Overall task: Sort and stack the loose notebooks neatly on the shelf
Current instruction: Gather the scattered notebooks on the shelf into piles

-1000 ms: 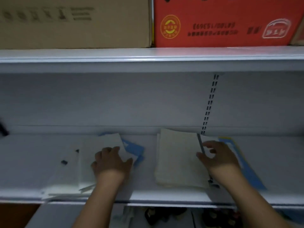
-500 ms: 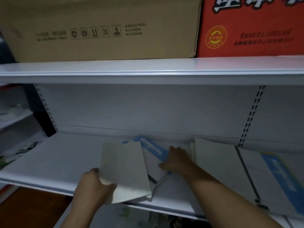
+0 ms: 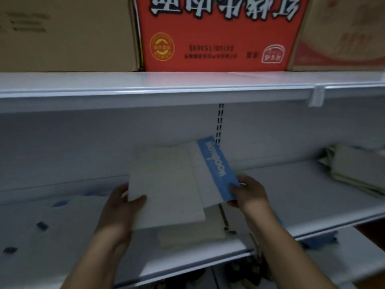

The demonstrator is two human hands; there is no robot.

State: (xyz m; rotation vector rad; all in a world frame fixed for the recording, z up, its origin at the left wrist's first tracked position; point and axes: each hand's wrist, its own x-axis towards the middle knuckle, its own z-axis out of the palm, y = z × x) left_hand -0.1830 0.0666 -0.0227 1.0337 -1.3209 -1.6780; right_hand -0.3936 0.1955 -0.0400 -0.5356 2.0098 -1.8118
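Left hand (image 3: pixel 117 209): the thumb lies across the near left corner of a pale notebook (image 3: pixel 166 184) with the fingers curled beneath, gripping it. Right hand (image 3: pixel 249 192): thumb and fingers pinch the near corner of a blue-banded notebook (image 3: pixel 216 167), whose white cover slips under the right edge of the pale one. Both notebooks are raised off the lower shelf (image 3: pixel 312 207), tilted, far edges higher, and they overlap. Directly below them on this shelf lies a flat pale stack (image 3: pixel 193 233), partly hidden by the held notebooks and the left forearm, with a thin dark strip along its right side. Further left lie loose pale covers (image 3: pixel 68 213), too blurred to count, bearing small dark and blue marks. At the far right sits an uneven pile of notebooks (image 3: pixel 358 174), well apart from the hands. The shelf is smooth white metal with a slotted upright (image 3: pixel 220 122) in the back panel. The upper shelf (image 3: pixel 166 83) carries a brown carton (image 3: pixel 62 32), a red printed carton (image 3: pixel 218 34) beside it, and a third carton (image 3: pixel 343 32) at the right.
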